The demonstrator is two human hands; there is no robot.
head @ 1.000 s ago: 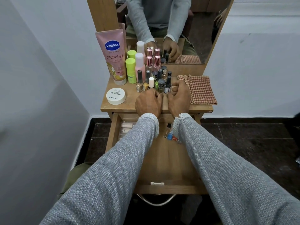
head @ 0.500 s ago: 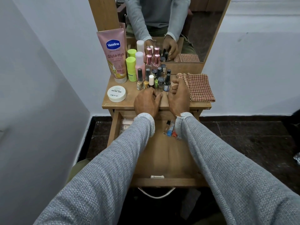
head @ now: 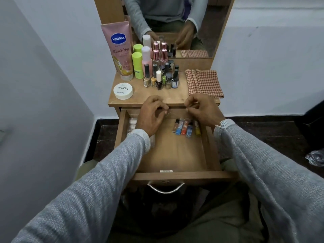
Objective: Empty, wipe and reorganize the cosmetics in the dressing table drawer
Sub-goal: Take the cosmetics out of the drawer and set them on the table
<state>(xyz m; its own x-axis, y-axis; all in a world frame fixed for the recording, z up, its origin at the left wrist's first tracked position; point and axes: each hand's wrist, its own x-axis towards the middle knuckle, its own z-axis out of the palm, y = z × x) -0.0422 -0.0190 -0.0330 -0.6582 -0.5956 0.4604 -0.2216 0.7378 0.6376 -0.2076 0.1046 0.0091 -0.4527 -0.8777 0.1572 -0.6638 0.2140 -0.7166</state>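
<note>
**Two hands above the open drawer**

Both hands hover over the back of the open drawer [head: 177, 155], level with the worktop's [head: 173, 97] front edge. Left hand [head: 152, 114]: fingers curled inward, apparently empty, though the view is too poor to be sure. Right hand [head: 203, 109]: fingers likewise curled, nothing visibly held. Five small coloured tubes [head: 185, 128] lie side by side at the drawer's back right, just beneath the right hand; pale items [head: 132, 126] lie along its left wall, partly hidden by the left sleeve. On the worktop: a cluster of nail polish bottles [head: 162, 78], a pink Vaseline tube [head: 121, 50] standing at back left, a white round jar [head: 123, 91] in front of it, and a folded checked cloth [head: 204, 83] at right. A mirror [head: 175, 23] rises behind.
</note>
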